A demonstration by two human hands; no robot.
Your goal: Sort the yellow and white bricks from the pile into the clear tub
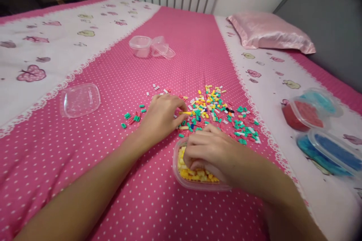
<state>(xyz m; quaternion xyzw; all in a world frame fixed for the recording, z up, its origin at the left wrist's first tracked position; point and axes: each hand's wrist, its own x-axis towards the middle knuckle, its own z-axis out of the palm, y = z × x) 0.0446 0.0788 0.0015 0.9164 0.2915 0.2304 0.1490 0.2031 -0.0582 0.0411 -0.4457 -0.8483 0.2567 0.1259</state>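
Note:
My left hand (164, 115) is at the left side of a scattered pile of small toy bricks (210, 101) in yellow, green, white, red and blue. Its thumb and forefinger are closed on a yellow brick (185, 113). My right hand (210, 150) hovers over a clear plastic container (188, 184) at the near side of the pile. Yellow bricks (195, 175) fill much of this container. The right fingers are curled inward, and whatever they hold is hidden.
A clear lid (80, 99) lies at left on the pink bedspread (118, 180). Farther back stand clear containers (140, 47) with lids. At right are a container of red bricks (302, 115) and one of blue bricks (338, 150). A pink pillow (268, 32) rests behind them.

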